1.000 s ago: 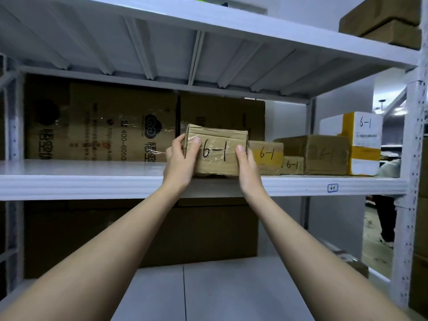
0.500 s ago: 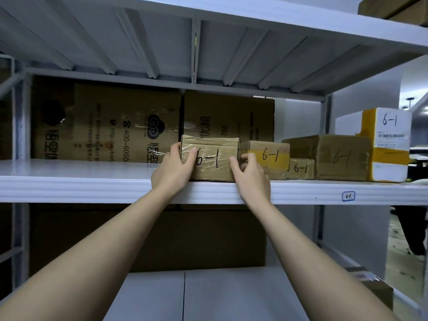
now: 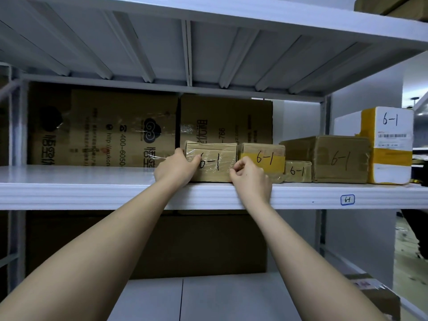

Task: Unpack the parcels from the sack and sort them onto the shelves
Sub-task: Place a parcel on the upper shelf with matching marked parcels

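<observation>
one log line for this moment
step: shelving | parcel on shelf | left hand: grips parcel | right hand: curled at parcel edge

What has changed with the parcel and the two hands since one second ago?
The parcel came down from the air onto the shelf, beside the other 6-1 parcels. The left hand still holds its side; the right hand has curled at its corner. The other boxes stayed.

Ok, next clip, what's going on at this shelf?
A person is setting a taped cardboard parcel marked 6-1 on the white shelf, at the left end of a row of other parcels marked 6-1. The left hand grips its left front corner. The right hand is curled at its lower right corner, though whether it holds the parcel isn't clear. The parcel sits flat on the shelf. A small label on the shelf edge seems to read the same.
</observation>
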Available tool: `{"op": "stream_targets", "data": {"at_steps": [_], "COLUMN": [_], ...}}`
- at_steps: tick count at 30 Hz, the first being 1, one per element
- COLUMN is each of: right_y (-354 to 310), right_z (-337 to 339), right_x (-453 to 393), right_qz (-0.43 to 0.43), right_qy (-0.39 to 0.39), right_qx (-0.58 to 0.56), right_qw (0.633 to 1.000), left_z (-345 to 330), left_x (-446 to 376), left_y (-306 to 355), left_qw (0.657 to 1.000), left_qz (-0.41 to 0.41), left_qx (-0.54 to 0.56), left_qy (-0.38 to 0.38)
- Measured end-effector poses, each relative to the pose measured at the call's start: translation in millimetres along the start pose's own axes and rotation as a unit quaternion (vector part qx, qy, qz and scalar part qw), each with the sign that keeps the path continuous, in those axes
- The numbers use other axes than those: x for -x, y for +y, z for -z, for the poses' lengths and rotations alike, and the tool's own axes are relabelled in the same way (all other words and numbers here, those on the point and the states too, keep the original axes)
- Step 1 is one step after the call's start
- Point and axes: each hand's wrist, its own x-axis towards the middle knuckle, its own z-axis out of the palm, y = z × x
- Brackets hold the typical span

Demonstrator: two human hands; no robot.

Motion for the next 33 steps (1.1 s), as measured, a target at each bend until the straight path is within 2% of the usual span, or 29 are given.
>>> {"op": "stream_targets", "data": {"at_steps": [17, 24, 27, 31, 33], "right_y": [0.5, -0.9, -10.0, -38.1, -53.4], "right_z": [-9.7, -5.0, -1.4, -9.5, -16.4], "right_x": [-9.7, -5.5, -1.9, -0.1, 3.0], "right_qz": [0.029, 0.035, 0.049, 0.102, 0.129], "right_qy": [-0.031, -0.020, -0.014, -0.023, -0.037], "right_qx": [0.047, 0.000, -0.060, -0.117, -0.118], "right_qw": [0.998, 0.999, 0.997, 0.988, 0.984], "left_z": [-7.3, 0.5, 6.3, 13.2, 18.7], "left_x": [-12.0, -7.1, -4.5, 1.1, 4.7], "left_y": [0.4, 0.8, -0.7, -12.8, -22.2], "left_qw": [0.999, 0.994, 0.993, 0.991, 0.986], "left_qz": [0.013, 0.043, 0.048, 0.003, -0.026], "left_qx": [0.016, 0.074, 0.106, 0.097, 0.098], "left_qy": [-0.049, -0.073, -0.034, 0.095, 0.131]}}
